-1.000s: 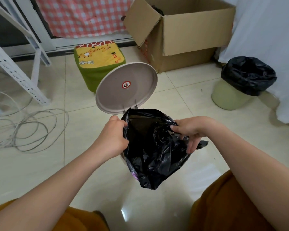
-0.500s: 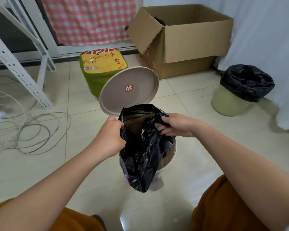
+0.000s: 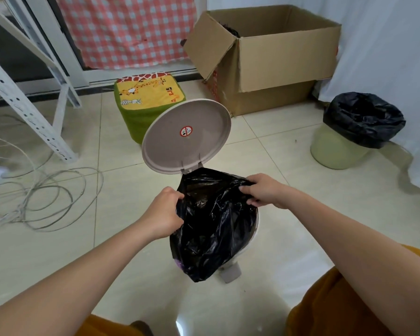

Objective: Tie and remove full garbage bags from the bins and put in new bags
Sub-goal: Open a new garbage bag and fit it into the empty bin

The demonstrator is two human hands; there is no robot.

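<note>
A black garbage bag (image 3: pixel 211 229) hangs with its mouth spread above a small pedal bin (image 3: pixel 250 241), whose round beige lid (image 3: pixel 187 134) stands open behind it. My left hand (image 3: pixel 164 212) grips the bag's left rim. My right hand (image 3: pixel 262 190) grips the right rim, fingers curled over the plastic. The bag's body droops over the bin's near side and hides most of the bin; only part of its rim and its foot pedal (image 3: pixel 230 274) show. A second bin (image 3: pixel 337 151), pale green and lined with a black bag (image 3: pixel 363 118), stands at the right.
A green stool (image 3: pixel 148 98) with a giraffe print stands behind the lid. An open cardboard box (image 3: pixel 272 57) sits at the back. A white metal rack (image 3: pixel 32 76) and loose coiled cables (image 3: pixel 46 197) lie at left. A white curtain (image 3: pixel 393 44) hangs at right.
My right hand has moved right and farther away, spreading the bag's mouth wider over the bin. The bag sits lower, closer to the bin's rim.
</note>
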